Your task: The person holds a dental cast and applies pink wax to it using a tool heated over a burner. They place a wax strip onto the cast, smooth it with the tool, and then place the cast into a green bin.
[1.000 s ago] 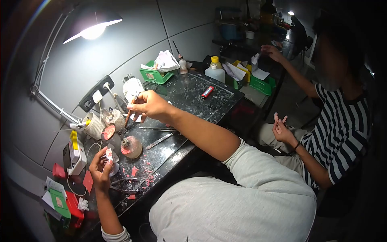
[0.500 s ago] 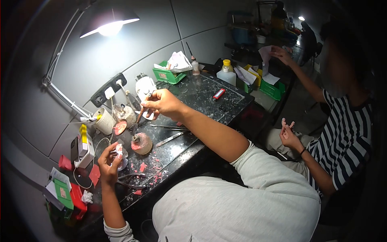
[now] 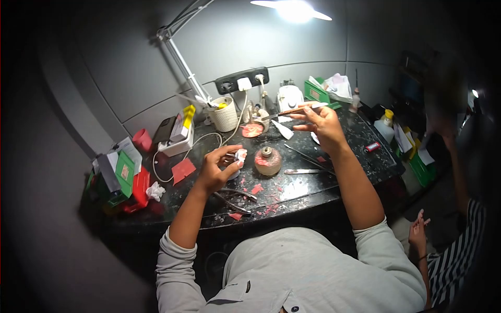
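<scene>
My left hand (image 3: 215,168) grips a small white and pink dental model (image 3: 239,155) just above the dark speckled worktop (image 3: 308,190). My right hand (image 3: 319,120) holds a thin wooden-handled tool (image 3: 292,111) level, its tip pointing left toward a small burner (image 3: 254,116) at the back. A round pink-stained alcohol lamp (image 3: 267,159) stands between the two hands.
Metal instruments (image 3: 305,171), pliers (image 3: 236,201) and pink wax scraps (image 3: 257,189) lie on the worktop. A white cup (image 3: 225,113), power strip (image 3: 242,81), green trays (image 3: 316,91), red and green boxes (image 3: 124,178) and a desk lamp (image 3: 295,9) ring it. A person in a striped top (image 3: 456,262) sits at right.
The view has swung left, so the bench now sits centred. My right hand has lifted the tool from pointing down at the burner to level. My left hand still holds the model.
</scene>
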